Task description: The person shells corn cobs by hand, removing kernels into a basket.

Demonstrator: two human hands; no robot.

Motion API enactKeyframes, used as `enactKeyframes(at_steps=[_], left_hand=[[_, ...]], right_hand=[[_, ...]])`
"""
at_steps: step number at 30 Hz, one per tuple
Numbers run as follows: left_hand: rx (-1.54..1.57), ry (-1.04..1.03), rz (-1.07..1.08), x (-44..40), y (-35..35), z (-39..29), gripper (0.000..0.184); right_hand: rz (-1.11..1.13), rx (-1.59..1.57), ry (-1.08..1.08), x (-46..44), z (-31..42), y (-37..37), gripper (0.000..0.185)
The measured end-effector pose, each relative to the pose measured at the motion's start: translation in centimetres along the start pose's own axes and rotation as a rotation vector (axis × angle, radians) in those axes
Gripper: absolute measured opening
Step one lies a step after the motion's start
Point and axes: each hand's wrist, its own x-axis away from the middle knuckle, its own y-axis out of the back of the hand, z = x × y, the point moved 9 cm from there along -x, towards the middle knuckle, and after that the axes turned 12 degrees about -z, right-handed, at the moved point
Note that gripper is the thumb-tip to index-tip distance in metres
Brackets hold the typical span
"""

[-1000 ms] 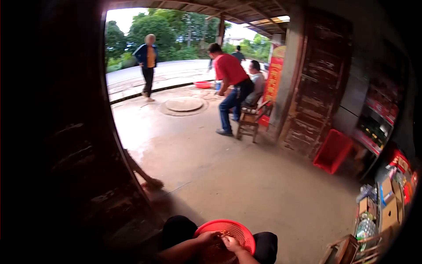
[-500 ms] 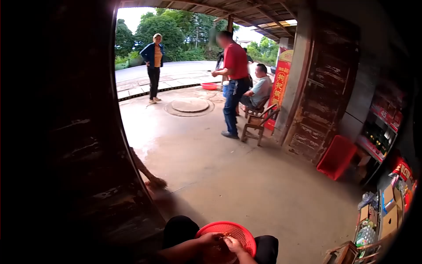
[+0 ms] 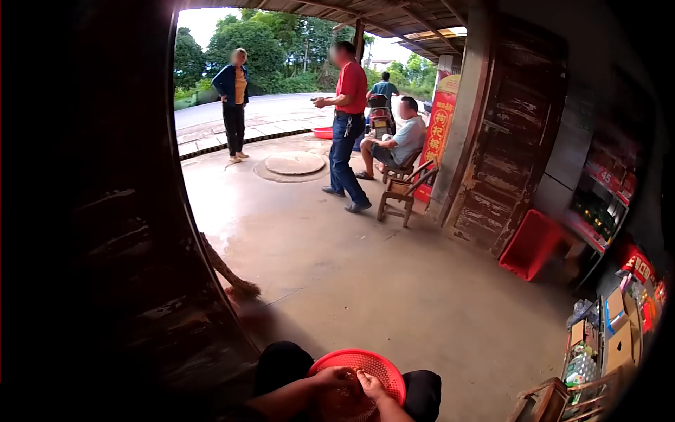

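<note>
A red plastic colander (image 3: 385,366) rests in my lap between my dark-trousered knees, with small brownish bits inside, too small to name. My left hand (image 3: 335,378) is over the colander, its fingers curled together near the middle. Close against it, my right hand (image 3: 371,385) has its thumb and fingertips pinched. The fingertips of both hands meet or nearly meet; whatever they hold is too small to make out.
A straw broom (image 3: 242,287) leans by the dark door at left. A person in a red shirt (image 3: 349,88) stands outside near a seated person (image 3: 408,133), a wooden chair (image 3: 401,193) and a motorbike (image 3: 380,119). A red crate (image 3: 529,246) and stocked shelves are at right.
The person in the red shirt has stepped left, uncovering the motorbike and its rider. My view has shifted slightly. Both hands stay together over the colander.
</note>
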Motion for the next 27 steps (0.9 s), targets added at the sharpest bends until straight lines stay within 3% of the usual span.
enactKeyframes(at_steps=[2, 4, 5, 6, 17, 20, 24, 27], left_hand=[[-0.004, 0.046, -0.004, 0.5, 0.5, 0.2, 0.037], [-0.005, 0.088, 0.032, 0.0, -0.6, 0.3, 0.036], [-0.113, -0.029, 0.02, 0.0, -0.2, -0.7, 0.036], [-0.22, -0.14, 0.002, 0.5, 0.1, -1.4, 0.037], [-0.16, -0.03, 0.03, 0.3, -0.1, 0.1, 0.046], [-0.209, -0.037, 0.024, 0.2, -0.2, 0.9, 0.046], [-0.2, -0.041, 0.003, 0.8, 0.1, -1.7, 0.039], [-0.094, -0.036, 0.01, 0.5, 0.1, -0.7, 0.035]], right_hand=[[0.067, 0.034, 0.082, 0.5, 1.5, -1.0, 0.042], [0.078, 0.331, 0.147, 1.0, 1.5, -0.9, 0.043], [0.061, 0.362, 0.108, 0.5, 0.6, -0.4, 0.044], [0.074, 0.363, 0.105, 0.6, 0.7, -0.9, 0.044], [0.086, 0.361, 0.165, 0.7, 1.0, -0.3, 0.034], [0.12, 0.271, 0.232, -2.0, -2.9, 1.3, 0.03], [0.009, 0.306, 0.331, -2.5, -3.1, 2.4, 0.027], [-0.044, 0.295, 0.291, -2.8, -3.5, 3.0, 0.028]])
